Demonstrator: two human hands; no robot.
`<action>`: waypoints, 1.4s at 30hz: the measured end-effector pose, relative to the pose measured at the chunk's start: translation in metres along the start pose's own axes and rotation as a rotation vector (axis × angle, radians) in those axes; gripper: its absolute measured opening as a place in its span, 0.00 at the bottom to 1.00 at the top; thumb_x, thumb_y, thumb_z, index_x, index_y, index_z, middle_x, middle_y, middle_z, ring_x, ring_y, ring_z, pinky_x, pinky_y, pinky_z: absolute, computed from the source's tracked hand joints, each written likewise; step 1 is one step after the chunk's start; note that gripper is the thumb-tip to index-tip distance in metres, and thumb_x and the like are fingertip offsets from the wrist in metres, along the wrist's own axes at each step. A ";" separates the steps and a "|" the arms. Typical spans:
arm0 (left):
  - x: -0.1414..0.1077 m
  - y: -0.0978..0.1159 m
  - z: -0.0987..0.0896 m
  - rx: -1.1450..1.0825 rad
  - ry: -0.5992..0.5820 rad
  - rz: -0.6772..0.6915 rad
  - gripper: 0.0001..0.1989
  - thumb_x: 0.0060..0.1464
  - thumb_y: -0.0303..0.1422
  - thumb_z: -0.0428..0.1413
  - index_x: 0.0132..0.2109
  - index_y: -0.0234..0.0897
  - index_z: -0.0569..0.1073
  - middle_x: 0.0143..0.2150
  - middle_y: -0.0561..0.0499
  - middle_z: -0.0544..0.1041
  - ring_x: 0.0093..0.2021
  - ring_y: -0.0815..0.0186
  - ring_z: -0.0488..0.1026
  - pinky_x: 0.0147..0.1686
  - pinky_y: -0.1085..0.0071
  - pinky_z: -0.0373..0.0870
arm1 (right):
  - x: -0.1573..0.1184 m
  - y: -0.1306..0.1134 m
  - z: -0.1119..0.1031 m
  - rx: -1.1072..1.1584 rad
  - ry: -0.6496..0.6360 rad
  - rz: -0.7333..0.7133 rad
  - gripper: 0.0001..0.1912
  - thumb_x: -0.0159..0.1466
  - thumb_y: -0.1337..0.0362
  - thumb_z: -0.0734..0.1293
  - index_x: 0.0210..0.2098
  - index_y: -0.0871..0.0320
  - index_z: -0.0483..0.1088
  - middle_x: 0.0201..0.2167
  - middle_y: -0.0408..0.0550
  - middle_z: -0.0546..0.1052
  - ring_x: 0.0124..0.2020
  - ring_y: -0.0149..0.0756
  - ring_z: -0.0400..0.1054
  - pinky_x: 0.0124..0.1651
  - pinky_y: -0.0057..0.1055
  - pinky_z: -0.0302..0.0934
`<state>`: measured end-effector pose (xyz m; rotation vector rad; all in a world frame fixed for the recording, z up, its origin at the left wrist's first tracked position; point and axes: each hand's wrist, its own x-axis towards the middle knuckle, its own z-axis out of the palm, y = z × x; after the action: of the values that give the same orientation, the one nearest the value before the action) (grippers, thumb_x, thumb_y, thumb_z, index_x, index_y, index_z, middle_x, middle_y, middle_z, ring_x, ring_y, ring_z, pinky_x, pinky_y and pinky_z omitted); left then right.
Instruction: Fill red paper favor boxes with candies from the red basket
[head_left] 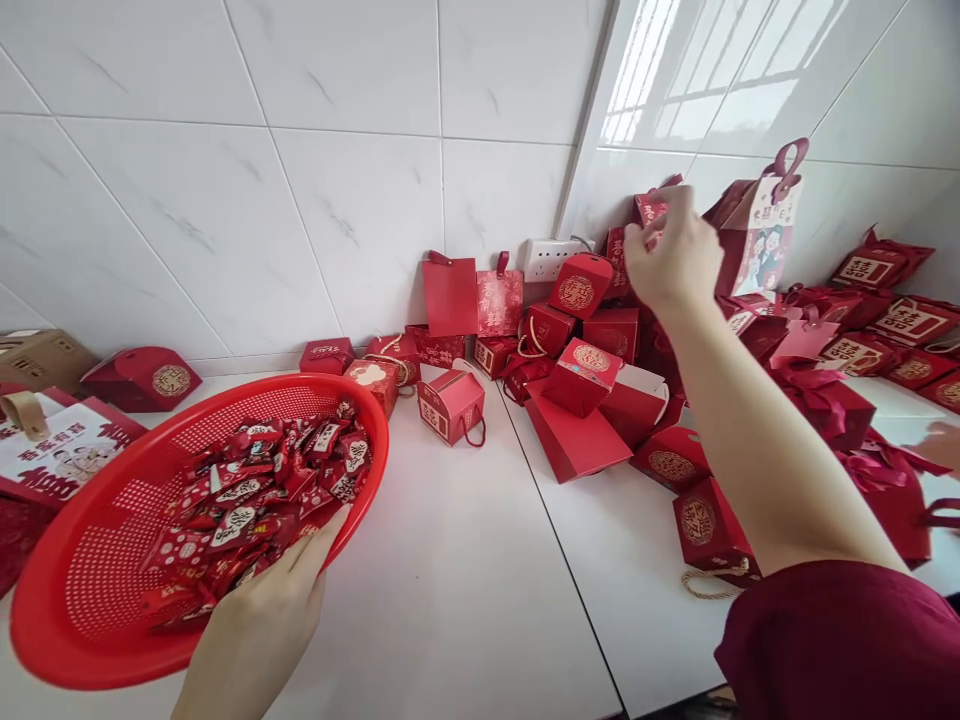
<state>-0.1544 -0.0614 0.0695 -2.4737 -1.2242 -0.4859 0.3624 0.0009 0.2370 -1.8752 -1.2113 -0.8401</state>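
Note:
A red plastic basket (97, 590) stands at the left, tilted, with many red wrapped sweets (255, 500) in it. My left hand (277, 590) grips the basket's right front rim, with its fingertips at the rim beside the sweets. Over the heap of red boxes at the right, my right hand (675, 250) is raised with bent fingers near a small red bag (649, 208) by the wall; whether it touches the bag is hard to tell. A red and white bag (765, 240) with a loop handle stands just right of that hand.
Red gift boxes (589, 375) are piled in the middle and right, against the tiled wall. A small red box (452, 405) stands alone right of the basket. At the far left are a cardboard box (45, 358) and a printed bag (67, 450). A socket strip (551, 260) is on the wall.

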 end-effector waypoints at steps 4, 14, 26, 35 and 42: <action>-0.009 -0.004 -0.003 0.058 -0.003 0.065 0.25 0.55 0.22 0.48 0.58 0.38 0.76 0.48 0.46 0.82 0.33 0.66 0.80 0.30 0.76 0.74 | -0.019 -0.040 0.017 0.080 -0.158 -0.069 0.14 0.67 0.59 0.62 0.51 0.54 0.67 0.44 0.54 0.78 0.43 0.46 0.71 0.41 0.40 0.62; -0.019 -0.014 -0.019 0.017 0.174 0.328 0.21 0.58 0.22 0.52 0.55 0.45 0.76 0.58 0.50 0.77 0.50 0.57 0.78 0.46 0.66 0.75 | -0.069 0.004 0.020 0.334 -0.521 0.182 0.16 0.65 0.54 0.65 0.46 0.57 0.74 0.47 0.53 0.79 0.46 0.41 0.72 0.49 0.39 0.64; 0.033 0.083 0.040 -0.601 -0.001 0.710 0.18 0.62 0.24 0.50 0.56 0.41 0.73 0.53 0.46 0.77 0.50 0.63 0.76 0.48 0.68 0.76 | -0.124 -0.023 0.032 0.165 -0.826 0.300 0.51 0.46 0.56 0.79 0.65 0.56 0.59 0.63 0.61 0.63 0.65 0.60 0.54 0.63 0.54 0.53; 0.048 0.084 0.108 -0.741 -0.261 0.514 0.19 0.63 0.25 0.50 0.58 0.45 0.69 0.59 0.47 0.70 0.57 0.62 0.72 0.55 0.65 0.73 | -0.142 -0.032 0.037 0.384 -0.711 0.237 0.32 0.58 0.69 0.69 0.62 0.53 0.64 0.49 0.51 0.78 0.49 0.43 0.72 0.51 0.36 0.65; 0.047 0.083 0.108 -0.793 -0.342 0.340 0.17 0.64 0.29 0.50 0.56 0.46 0.72 0.60 0.47 0.69 0.59 0.60 0.68 0.59 0.61 0.69 | -0.132 -0.068 0.021 0.596 -0.386 0.156 0.08 0.63 0.65 0.64 0.41 0.52 0.72 0.35 0.45 0.80 0.34 0.40 0.73 0.41 0.36 0.66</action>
<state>-0.0437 -0.0288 -0.0179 -3.4732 -0.7554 -0.5402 0.2568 -0.0217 0.1328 -1.6318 -1.3345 -0.0057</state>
